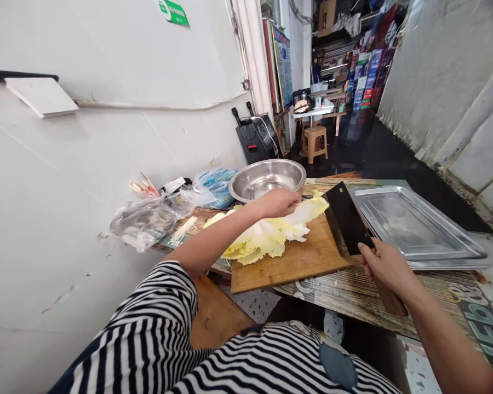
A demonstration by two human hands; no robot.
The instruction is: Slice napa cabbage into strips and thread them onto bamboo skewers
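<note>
1. Left hand [281,202]: fingers curled closed, pinching a pale cabbage leaf [312,208]. Fingertips partly hidden, so exact contact cannot be told.
2. Right hand [388,268]: wrapped about the cleaver [347,219] where blade meets handle. Thumb lies along the upper side by the blade's base; fingers fold beneath. Wooden handle [390,295] runs out below the palm, toward the person.
3. Gripped leaf: sticks out to the right of the left fist, its frilled yellow tip just beside the dark blade. Whether leaf and steel touch cannot be told.
4. Other cabbage leaves [263,241]: loose heap, yellow-edged, white-ribbed, below the left hand and forearm, over the left part of the wooden cutting board [287,273].
5. Blade: broad face showing, tilted, upper end leaning away and left; lower end by the board's right edge. Resting or lifted, unclear.
6. Left arm: reaches across from lower left, above the heap, forearm slanting up to the right; striped sleeve [160,295] ends near the elbow.
7. Right arm: enters from lower right, bare forearm angled inward, wrist fairly straight.
8. Surroundings: steel bowl [267,191] just beyond the left hand; metal tray [419,224] right of the cleaver; bundle of thin pale sticks [183,230] left of the heap; clear plastic bag [143,219] farther left, against the wall.
</note>
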